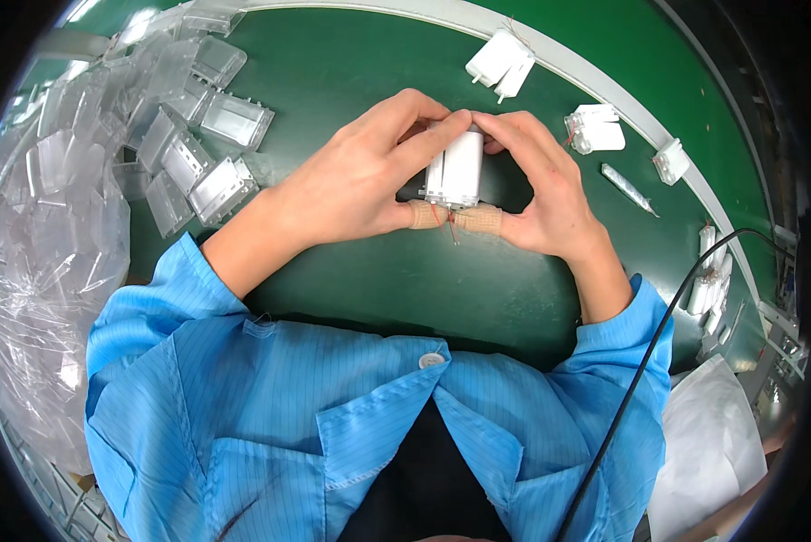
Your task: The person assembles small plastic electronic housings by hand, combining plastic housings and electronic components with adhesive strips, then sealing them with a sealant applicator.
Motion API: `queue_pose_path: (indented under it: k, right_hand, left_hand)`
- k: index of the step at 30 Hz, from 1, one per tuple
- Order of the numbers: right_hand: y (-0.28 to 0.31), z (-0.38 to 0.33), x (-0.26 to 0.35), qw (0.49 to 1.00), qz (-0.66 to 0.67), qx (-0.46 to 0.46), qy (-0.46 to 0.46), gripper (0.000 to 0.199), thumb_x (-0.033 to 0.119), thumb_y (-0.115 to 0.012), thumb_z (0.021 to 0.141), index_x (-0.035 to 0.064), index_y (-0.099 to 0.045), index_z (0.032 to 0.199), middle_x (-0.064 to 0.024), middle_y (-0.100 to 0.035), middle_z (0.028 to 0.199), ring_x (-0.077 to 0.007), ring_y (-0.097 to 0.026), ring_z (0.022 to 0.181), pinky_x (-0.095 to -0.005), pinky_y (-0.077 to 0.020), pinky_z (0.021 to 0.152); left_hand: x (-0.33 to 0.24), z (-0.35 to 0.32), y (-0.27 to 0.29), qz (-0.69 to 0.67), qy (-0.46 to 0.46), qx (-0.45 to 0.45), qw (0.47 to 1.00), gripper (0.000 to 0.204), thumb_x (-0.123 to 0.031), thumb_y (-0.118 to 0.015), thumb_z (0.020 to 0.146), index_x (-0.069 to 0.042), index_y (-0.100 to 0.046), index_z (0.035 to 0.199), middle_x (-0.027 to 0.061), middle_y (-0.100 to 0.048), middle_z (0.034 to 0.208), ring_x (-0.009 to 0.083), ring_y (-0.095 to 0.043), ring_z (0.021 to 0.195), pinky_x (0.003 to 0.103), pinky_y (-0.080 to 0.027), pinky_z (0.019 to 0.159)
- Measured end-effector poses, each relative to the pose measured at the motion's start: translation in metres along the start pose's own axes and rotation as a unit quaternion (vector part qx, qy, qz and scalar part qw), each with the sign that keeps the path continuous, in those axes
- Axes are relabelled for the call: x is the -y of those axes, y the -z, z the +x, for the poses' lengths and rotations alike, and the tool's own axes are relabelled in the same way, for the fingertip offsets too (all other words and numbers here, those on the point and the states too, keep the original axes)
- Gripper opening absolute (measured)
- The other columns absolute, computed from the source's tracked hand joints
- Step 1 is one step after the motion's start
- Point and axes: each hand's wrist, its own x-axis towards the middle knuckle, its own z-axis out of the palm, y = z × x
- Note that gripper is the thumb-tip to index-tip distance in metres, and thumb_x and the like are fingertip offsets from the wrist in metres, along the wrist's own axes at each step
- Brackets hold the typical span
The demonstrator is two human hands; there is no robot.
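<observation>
Left hand (356, 185) and right hand (541, 194) meet over the middle of the green surface (351, 271), both pinching one white plastic housing (455, 167). Forefingers press together on its far end; thumbs, each wrapped in tan tape (428, 215), close on the near end. So the part is clamped end to end from both sides, lifted just off the surface or barely resting on it; cannot tell which. The housing shows as two white halves with a seam running lengthwise, and thin red wires (451, 226) trail out between the thumbs. The symmetric grip looks suited to squeezing the halves together; the tape likely guards the thumb pads from edges.

Pile of clear plastic covers (198, 154) lies toward the far left corner, within reach of the left hand, spilling from a clear plastic bag (44, 271) at the left edge. More white housings (500, 59) (595, 131) (672, 161) sit well apart along the far right edge, beside a pale rail (550, 54). A small clear pouch (629, 188) lies near them. Black cable (658, 334) crosses the right sleeve (622, 352).
</observation>
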Motion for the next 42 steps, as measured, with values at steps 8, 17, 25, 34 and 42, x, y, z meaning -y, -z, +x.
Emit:
queue_pose_path:
  k: [8, 17, 25, 34, 42]
  right_hand:
    - [0.001, -0.001, -0.001, 1.000, 0.013, -0.008, -0.006, 0.074, 0.025, -0.082, 0.059, 0.0029, -0.051, 0.122, -0.0117, -0.056, 0.099, -0.0275, -0.057, 0.088, -0.0351, -0.0488, 0.077]
    - [0.000, 0.000, -0.002, 1.000, 0.021, -0.003, -0.009, 0.075, 0.025, -0.082, 0.057, 0.0035, -0.051, 0.123, -0.0133, -0.054, 0.106, -0.0306, -0.056, 0.095, -0.0367, -0.0480, 0.079]
    - [0.001, 0.001, -0.006, 1.000, 0.007, -0.013, 0.006, 0.074, 0.025, -0.083, 0.056, 0.0029, -0.054, 0.120, -0.0122, -0.056, 0.100, -0.0287, -0.057, 0.088, -0.0348, -0.0491, 0.075]
    - [0.001, 0.005, -0.005, 0.999, 0.048, -0.006, -0.002, 0.077, 0.027, -0.084, 0.055, 0.0037, -0.053, 0.122, -0.0124, -0.057, 0.104, -0.0289, -0.058, 0.093, -0.0355, -0.0489, 0.080]
    - [0.003, 0.002, -0.006, 1.000, -0.002, 0.012, 0.009, 0.076, 0.030, -0.083, 0.058, 0.0014, -0.053, 0.122, -0.0136, -0.057, 0.105, -0.0312, -0.057, 0.093, -0.0365, -0.0483, 0.079]
  left_hand:
    - [0.000, 0.003, -0.003, 0.007, -0.016, -0.007, 1.000, 0.075, -0.017, -0.081, 0.060, -0.001, -0.051, 0.126, 0.0143, -0.052, 0.111, 0.0296, -0.056, 0.095, 0.035, -0.051, 0.081]
    - [-0.003, 0.002, -0.001, -0.040, 0.026, -0.019, 0.999, 0.079, -0.020, -0.083, 0.054, -0.002, -0.052, 0.124, 0.0145, -0.052, 0.110, 0.0302, -0.056, 0.096, 0.036, -0.050, 0.082]
    - [-0.002, 0.002, -0.004, -0.005, 0.002, -0.031, 1.000, 0.077, -0.023, -0.082, 0.058, -0.001, -0.052, 0.125, 0.0143, -0.052, 0.107, 0.0279, -0.058, 0.088, 0.035, -0.052, 0.074]
    - [-0.006, -0.001, -0.010, -0.018, 0.030, -0.056, 0.998, 0.074, -0.011, -0.080, 0.056, 0.000, -0.049, 0.123, 0.0148, -0.049, 0.110, 0.0319, -0.055, 0.096, 0.037, -0.051, 0.078]
    - [-0.005, -0.001, -0.009, -0.023, 0.032, -0.045, 0.998, 0.078, -0.020, -0.082, 0.058, -0.002, -0.051, 0.127, 0.0144, -0.051, 0.112, 0.0279, -0.058, 0.093, 0.033, -0.051, 0.080]
